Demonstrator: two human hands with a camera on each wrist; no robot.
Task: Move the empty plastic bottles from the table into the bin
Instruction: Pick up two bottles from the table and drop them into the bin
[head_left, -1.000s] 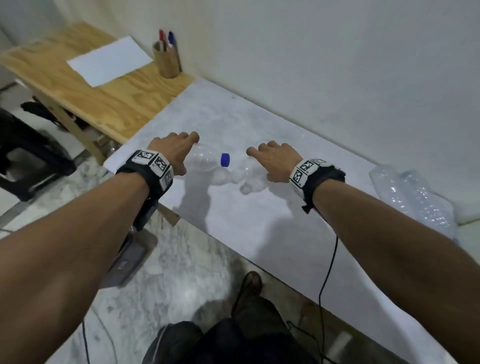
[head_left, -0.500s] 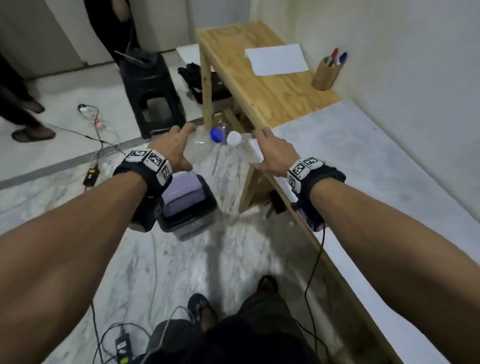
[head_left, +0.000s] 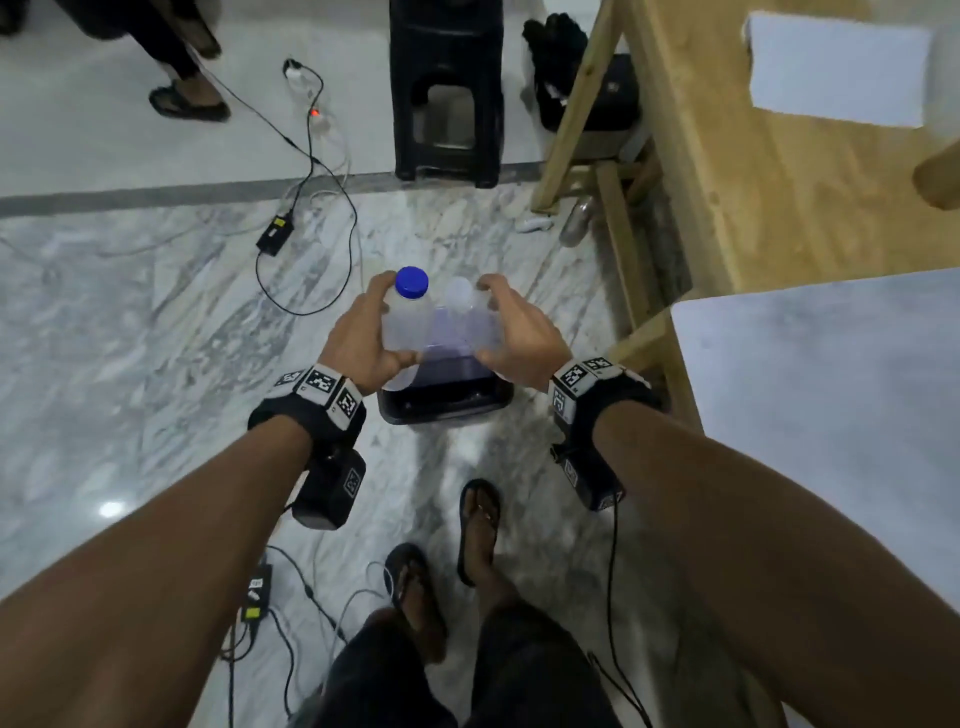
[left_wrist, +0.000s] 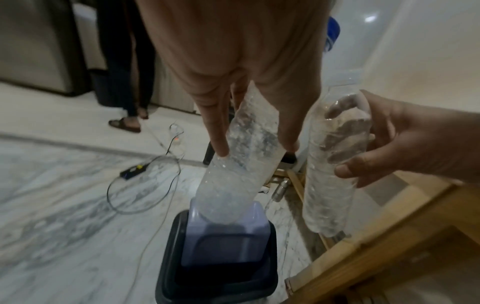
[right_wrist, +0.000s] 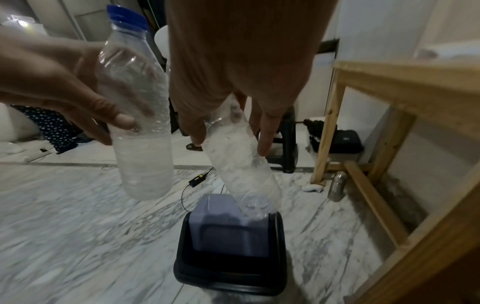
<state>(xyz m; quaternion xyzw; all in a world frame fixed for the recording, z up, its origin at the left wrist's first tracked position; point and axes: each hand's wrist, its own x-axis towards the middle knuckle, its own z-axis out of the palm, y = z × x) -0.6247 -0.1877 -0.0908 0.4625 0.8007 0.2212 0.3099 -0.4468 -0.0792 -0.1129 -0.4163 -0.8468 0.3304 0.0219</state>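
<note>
Two empty clear plastic bottles hang upright, side by side, over the bin. My left hand (head_left: 363, 332) grips the blue-capped bottle (head_left: 405, 322); my right hand (head_left: 519, 338) grips the white-capped bottle (head_left: 467, 317). Directly below stands the black bin (head_left: 447, 415) with a lavender swing lid (head_left: 449, 364) on the marble floor. In the left wrist view my left hand (left_wrist: 255, 148) holds its bottle (left_wrist: 233, 185) just above the lid (left_wrist: 226, 242). In the right wrist view my right hand (right_wrist: 228, 144) holds its bottle (right_wrist: 246, 179), its base close over the bin (right_wrist: 182, 257).
A wooden table (head_left: 753, 156) and a white-topped table (head_left: 831, 389) stand to the right. A black stool (head_left: 447, 88) is beyond the bin. Cables and a power adapter (head_left: 275, 236) trail over the floor. A metal flask (head_left: 576, 223) lies by the table leg. Another person's foot (head_left: 187, 104) is far left.
I have turned from the white table to the floor. Both hands carried their bottles off the table and now hold them upright above the bin.
</note>
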